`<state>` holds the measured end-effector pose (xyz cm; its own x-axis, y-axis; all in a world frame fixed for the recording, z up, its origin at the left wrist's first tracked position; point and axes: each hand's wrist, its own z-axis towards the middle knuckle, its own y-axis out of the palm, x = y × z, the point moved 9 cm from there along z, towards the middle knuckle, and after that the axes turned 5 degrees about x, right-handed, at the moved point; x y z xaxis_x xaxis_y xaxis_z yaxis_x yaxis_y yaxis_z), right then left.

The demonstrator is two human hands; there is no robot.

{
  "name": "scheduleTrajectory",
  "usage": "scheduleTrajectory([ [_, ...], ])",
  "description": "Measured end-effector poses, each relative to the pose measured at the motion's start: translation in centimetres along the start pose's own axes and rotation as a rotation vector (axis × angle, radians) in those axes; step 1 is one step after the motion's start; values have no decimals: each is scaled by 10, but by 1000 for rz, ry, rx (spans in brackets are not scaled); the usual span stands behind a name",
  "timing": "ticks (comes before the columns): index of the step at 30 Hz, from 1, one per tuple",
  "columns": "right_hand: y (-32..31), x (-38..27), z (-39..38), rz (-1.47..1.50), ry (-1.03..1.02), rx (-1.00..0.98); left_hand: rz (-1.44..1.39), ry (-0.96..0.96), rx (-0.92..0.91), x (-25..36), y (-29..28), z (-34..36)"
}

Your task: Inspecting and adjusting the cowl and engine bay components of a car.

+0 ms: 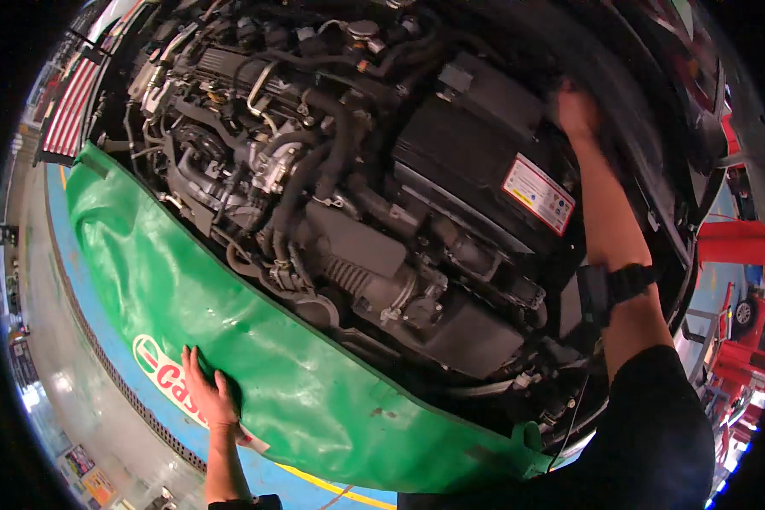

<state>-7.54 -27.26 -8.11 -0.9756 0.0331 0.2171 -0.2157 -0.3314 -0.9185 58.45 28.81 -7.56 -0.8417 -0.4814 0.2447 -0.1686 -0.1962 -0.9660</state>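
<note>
My left hand [211, 398] rests on a green fender cover [297, 382] draped over the car's side, its fingers stretched out and holding nothing. Across the engine bay, my right hand [576, 110] reaches down past the far right end of a black car battery [459, 153]. Its fingers vanish into the shadow there, so what they touch cannot be seen. A white, red-edged label [538, 194] sits on the battery's side. Around my right wrist is a black band [631, 282].
Left of the battery lies the engine [263, 161] with its hoses and pipes. A ribbed air intake hose [357, 279] and a black plastic box [476, 336] sit nearer me. Red shop equipment [733, 244] stands beyond the car at right, and a floor drain grate [136, 399] runs along the left.
</note>
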Motion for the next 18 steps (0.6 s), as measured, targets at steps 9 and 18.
scheduleTrajectory([
  [9,5,12,-1,87,179,-139,0,-2,0,3,-3,1],
  [18,-61,-6,-23,312,296,202,-21,-11,7,2,-1,0],
])
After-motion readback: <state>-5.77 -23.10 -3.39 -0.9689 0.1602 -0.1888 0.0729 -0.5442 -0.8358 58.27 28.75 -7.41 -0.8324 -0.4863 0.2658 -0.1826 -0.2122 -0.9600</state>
